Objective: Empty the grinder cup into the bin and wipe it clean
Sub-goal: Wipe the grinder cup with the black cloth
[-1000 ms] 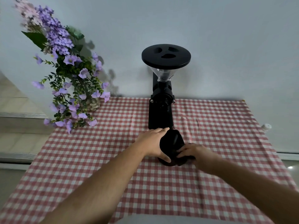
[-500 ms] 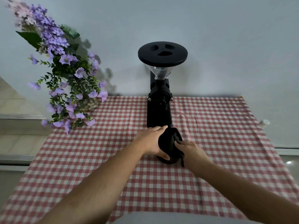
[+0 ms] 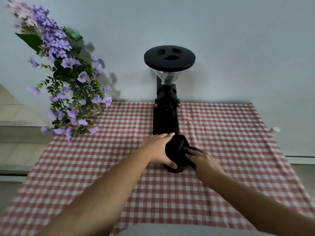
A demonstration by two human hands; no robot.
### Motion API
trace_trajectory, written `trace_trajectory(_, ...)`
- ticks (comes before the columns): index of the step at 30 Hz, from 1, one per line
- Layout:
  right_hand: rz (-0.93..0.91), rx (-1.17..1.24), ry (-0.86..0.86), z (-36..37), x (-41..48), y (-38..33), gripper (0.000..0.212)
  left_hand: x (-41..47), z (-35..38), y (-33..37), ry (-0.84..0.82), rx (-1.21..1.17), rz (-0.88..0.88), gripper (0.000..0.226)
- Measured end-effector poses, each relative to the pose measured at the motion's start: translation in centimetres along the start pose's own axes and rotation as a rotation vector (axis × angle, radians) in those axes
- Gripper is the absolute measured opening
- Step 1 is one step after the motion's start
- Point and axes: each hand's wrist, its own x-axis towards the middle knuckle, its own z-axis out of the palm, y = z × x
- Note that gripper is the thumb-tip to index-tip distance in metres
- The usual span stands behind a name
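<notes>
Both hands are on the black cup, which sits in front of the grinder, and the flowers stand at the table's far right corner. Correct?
Not quite. The head view shows the flowers at the far left corner. The rest holds: left hand and right hand on the cup, before the grinder.

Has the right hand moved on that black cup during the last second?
Yes. The right hand slid up from the cup's lower right side onto its top, toward the grinder.

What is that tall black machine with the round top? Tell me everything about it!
The tall black coffee grinder stands upright at the back of the red-and-white checked tablecloth, against the pale wall. On top sits a flat round black lid with three oval dents, over a clear funnel-shaped hopper. Below is a round black collar with small silver screws, then a narrow boxy body. The left hand reaches just in front of its base.
</notes>
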Motion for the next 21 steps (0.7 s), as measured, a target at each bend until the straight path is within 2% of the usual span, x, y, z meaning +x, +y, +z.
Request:
trace_trajectory(3, -0.003, 0.284, -0.236, -3.2, 0.8, 0.4, 0.045, -0.1, -0.1, 0.1, -0.002, -0.006, -0.003, 0.136)
trace_trajectory(4, -0.029, 0.35, -0.252, -4.7, 1.3, 0.7, 0.047, -0.2, -0.2, 0.2, -0.004, -0.017, -0.001, 0.136)
trace_trajectory(7, -0.045, 0.474, -0.037, -6.9, 3.0, 0.8, 0.049, -0.4, -0.3, 0.2, -0.008, -0.096, 0.012, 0.132)
trace_trajectory(9, -0.048, 0.288, 0.023, -5.9, 3.5, -0.6, 0.051, -0.6, -0.3, 0.3, 0.008, -0.113, 0.002, 0.13)
trace_trajectory(11, -0.106, 0.067, -0.013, -3.7, 3.7, -1.9, 0.054, -0.7, -0.2, 0.3, 0.011, -0.104, -0.008, 0.132)
trace_trajectory(14, -0.201, 0.116, 0.015, -2.1, 3.4, -3.2, 0.046, -0.5, -0.2, 0.4, 0.009, -0.088, -0.012, 0.135)
trace_trajectory(16, -0.319, 0.106, -0.036, -1.7, 2.9, -3.7, 0.043, -0.4, -0.2, 0.3, 0.0, -0.068, -0.018, 0.135)
trace_trajectory(19, -0.398, -0.08, -0.047, -2.9, 3.9, -2.4, 0.051, -0.5, 0.0, 0.3, 0.011, -0.089, -0.016, 0.133)
trace_trajectory(21, -0.363, -0.191, -0.042, -4.3, 5.1, -1.5, 0.054, -0.5, 0.1, 0.3, 0.027, -0.116, -0.019, 0.131)
